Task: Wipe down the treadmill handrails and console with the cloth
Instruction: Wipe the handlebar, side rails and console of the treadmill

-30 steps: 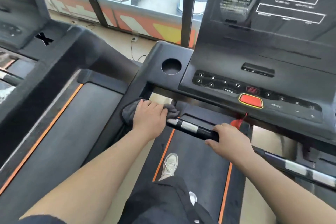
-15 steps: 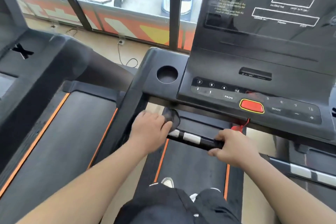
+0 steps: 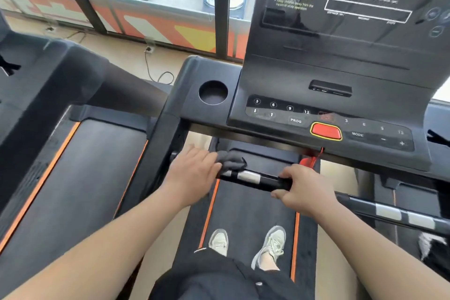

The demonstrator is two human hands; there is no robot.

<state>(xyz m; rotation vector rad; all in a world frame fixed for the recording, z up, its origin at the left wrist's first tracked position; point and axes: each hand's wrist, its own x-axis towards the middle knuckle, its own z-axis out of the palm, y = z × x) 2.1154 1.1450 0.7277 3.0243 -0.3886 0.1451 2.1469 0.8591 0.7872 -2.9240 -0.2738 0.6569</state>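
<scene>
Currently: bunched dark grey cloth (image 3: 232, 161), at left end of black handrail bar (image 3: 253, 179) with silver plates; bar's long axis runs left-right. Left hand (image 3: 192, 168) nearer, laid over cloth, hold not discernible. Right hand (image 3: 304, 189) wrapped round bar's right end. Black button console (image 3: 280, 75) above.

Narrow slot under the console, open room above the belt

The console (image 3: 316, 110) overhangs the far side of the handrail (image 3: 258, 180), leaving a low gap partly filled by the cloth (image 3: 232, 159) under the left hand (image 3: 192, 170). The upright post (image 3: 165, 146) walls the left; the right hand (image 3: 303, 190) grips the bar's right end, with a red cord (image 3: 310, 159) hanging just beyond. Nearer, above the belt (image 3: 250, 214), passage is open.
</scene>
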